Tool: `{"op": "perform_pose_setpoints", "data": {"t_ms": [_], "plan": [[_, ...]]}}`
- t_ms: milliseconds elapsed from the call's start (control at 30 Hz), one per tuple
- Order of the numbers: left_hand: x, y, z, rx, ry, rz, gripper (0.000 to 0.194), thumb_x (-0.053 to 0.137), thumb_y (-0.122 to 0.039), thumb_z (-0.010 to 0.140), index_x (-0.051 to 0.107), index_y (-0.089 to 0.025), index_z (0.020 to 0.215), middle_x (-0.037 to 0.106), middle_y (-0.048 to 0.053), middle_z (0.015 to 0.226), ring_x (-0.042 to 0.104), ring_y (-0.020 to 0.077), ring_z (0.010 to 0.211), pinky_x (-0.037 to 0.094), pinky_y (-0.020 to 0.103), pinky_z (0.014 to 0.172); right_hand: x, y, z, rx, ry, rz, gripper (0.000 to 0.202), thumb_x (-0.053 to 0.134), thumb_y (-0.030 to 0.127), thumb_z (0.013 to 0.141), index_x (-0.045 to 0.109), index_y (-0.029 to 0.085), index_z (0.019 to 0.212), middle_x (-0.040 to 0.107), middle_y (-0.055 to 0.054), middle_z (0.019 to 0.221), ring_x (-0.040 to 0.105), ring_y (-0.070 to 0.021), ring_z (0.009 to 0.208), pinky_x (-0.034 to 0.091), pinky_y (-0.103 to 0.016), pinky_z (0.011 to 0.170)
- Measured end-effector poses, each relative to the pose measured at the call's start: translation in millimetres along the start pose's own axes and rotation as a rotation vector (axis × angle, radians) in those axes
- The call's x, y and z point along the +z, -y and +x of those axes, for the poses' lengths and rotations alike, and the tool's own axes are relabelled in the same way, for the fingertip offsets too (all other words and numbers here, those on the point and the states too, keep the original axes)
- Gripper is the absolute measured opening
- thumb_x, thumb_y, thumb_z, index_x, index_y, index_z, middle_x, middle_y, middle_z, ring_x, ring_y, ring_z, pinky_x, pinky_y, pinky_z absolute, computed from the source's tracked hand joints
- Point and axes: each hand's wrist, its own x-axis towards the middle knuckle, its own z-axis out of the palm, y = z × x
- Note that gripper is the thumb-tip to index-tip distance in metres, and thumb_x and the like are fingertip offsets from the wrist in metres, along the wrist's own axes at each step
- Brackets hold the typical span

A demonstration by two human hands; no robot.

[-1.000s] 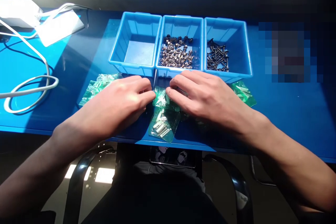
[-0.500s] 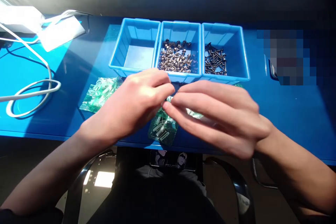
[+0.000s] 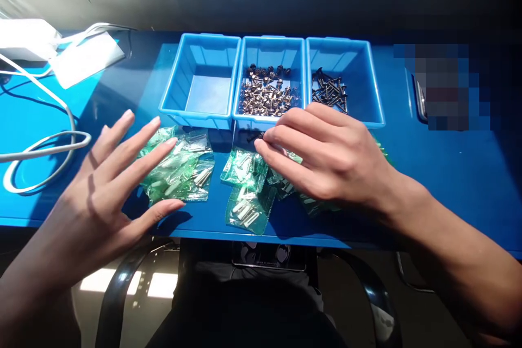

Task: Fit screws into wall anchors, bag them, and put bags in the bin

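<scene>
"While you sit at that blue desk (image 3: 444,185), what is your left hand (image 3: 95,196) doing?"

"It's wide open, with the fingers (image 3: 132,147) spread far apart. They're over a heap of green packets (image 3: 190,168), and I can't tell if any tip touches one."

"And your right hand (image 3: 334,157)?"

"That one is bent, with the thumb and first finger close together at the tips. Some little dark screws (image 3: 249,138) are right by those tips, on the desk just in front of the middle bin (image 3: 253,122). I can't tell if I'm pinching one, because my hand hides a lot."

"What's in the packets?"

"Little white bits and metal bits. You can see them through the plastic. Between my hands there's a far packet (image 3: 244,168) and a near packet (image 3: 248,215), and the two overlap. More packets (image 3: 283,185) peek out by my right hand."

"What about the bins?"

"Three blue ones stand in a row behind the packets. The middle one has lots of shiny bolts (image 3: 265,92). The right bin (image 3: 359,87) has long dark screws (image 3: 331,92). The left bin (image 3: 204,54) is past my left fingertips."

"What else is there?"

"Over on my left, a white cord (image 3: 44,152) makes a loop. A white box (image 3: 28,38) sits farther back, with a white card (image 3: 87,60) near it."
</scene>
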Motion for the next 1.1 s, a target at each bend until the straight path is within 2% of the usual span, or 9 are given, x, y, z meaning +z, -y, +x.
{"op": "perform_pose_setpoints", "data": {"t_ms": [100,233,333,400,567,667,800,900,1100], "plan": [[21.8,-1.6,-10.1,-0.02,0.078,-0.02,0.069,0.052,-0.049,0.103,0.027,-0.033,0.166,0.028,0.0,0.176,0.028,0.0389,0.165,0.032,0.063,0.141,-1.3,-1.3,0.9,-0.007,0.004,-0.022,0.015,0.067,0.011,0.096,0.075,0.01,0.109,0.076,-0.008,0.093,0.066,-0.022,0.086,0.052,-0.037,0.066],[42.2,-27.0,-5.6,0.055,0.064,-0.007,0.078,0.058,-0.041,0.102,0.019,-0.028,0.167,0.022,0.008,0.178,0.021,0.04,0.167,0.033,0.069,0.137,-1.3,-2.7,2.3,0.016,0.026,-0.044,0.016,0.067,0.01,0.096,0.075,0.011,0.109,0.076,-0.006,0.092,0.066,-0.0216,0.084,0.051,-0.037,0.065],[39.1,-41.3,1.7,0.126,0.084,-0.026,0.085,0.063,-0.046,0.099,0.019,-0.021,0.167,0.019,0.014,0.178,0.018,0.04,0.168,0.034,0.068,0.136,1.3,-1.4,2.4,0.029,0.06,-0.051,0.012,0.064,0.011,0.098,0.074,0.013,0.104,0.076,-0.005,0.089,0.065,-0.0203,0.083,0.05,-0.036,0.064],[28.0,-43.1,8.0,0.169,0.029,-0.052,0.083,0.065,-0.049,0.097,0.028,-0.019,0.165,0.025,0.014,0.176,0.027,0.0373,0.166,0.036,0.061,0.138,1.8,-0.8,1.8,0.045,0.051,-0.041,0.012,0.062,0.013,0.1,0.073,0.014,0.106,0.076,-0.005,0.091,0.065,-0.0203,0.085,0.051,-0.036,0.065],[-5.0,-25.0,55.8,0.269,-0.174,-0.041,0.05,0.07,-0.03,0.098,0.058,-0.021,0.146,0.055,0.011,0.158,0.057,0.0275,0.147,0.052,0.045,0.128,-2.6,-10.5,-3.3,0.166,-0.011,-0.043,0.02,0.066,0.022,0.099,0.071,0.014,0.116,0.076,-0.011,0.107,0.063,-0.0226,0.09,0.05,-0.038,0.07],[-10.0,-8.3,107.8,0.429,-0.146,0.016,0.048,0.063,-0.037,0.102,0.058,-0.019,0.145,0.053,0.014,0.16,0.055,0.0315,0.149,0.055,0.052,0.124,-3.2,-22.2,-8.5,0.233,0.048,-0.056,0.022,0.064,0.027,0.1,0.071,0.016,0.117,0.075,-0.011,0.113,0.066,-0.0241,0.09,0.049,-0.039,0.069],[-2.2,6.3,159.4,0.591,-0.064,0.036,0.047,0.048,-0.052,0.106,0.07,-0.019,0.129,0.069,0.012,0.143,0.065,0.0329,0.139,0.06,0.055,0.118,-0.9,-30.3,-14.5,0.286,0.072,-0.041,0.022,0.063,0.035,0.103,0.072,0.018,0.112,0.075,-0.009,0.111,0.069,-0.0226,0.086,0.05,-0.037,0.066],[6.2,10.4,165.2,0.647,-0.049,0.016,0.043,0.046,-0.051,0.107,0.072,-0.022,0.125,0.076,0.007,0.129,0.068,0.0274,0.135,0.063,0.047,0.116,0.8,-29.7,-17.0,0.24,0.065,0.005,0.02,0.064,0.035,0.102,0.073,0.017,0.106,0.074,-0.008,0.104,0.069,-0.0207,0.084,0.05,-0.037,0.064],[21.0,13.7,144.8,0.554,-0.083,-0.149,0.039,0.057,-0.041,0.104,0.062,-0.028,0.14,0.06,0.004,0.154,0.054,0.0252,0.149,0.055,0.048,0.127,3.0,-30.0,-16.8,0.179,0.018,0.078,0.016,0.073,0.024,0.094,0.074,0.012,0.104,0.074,-0.01,0.095,0.065,-0.0217,0.079,0.052,-0.039,0.062]]}}
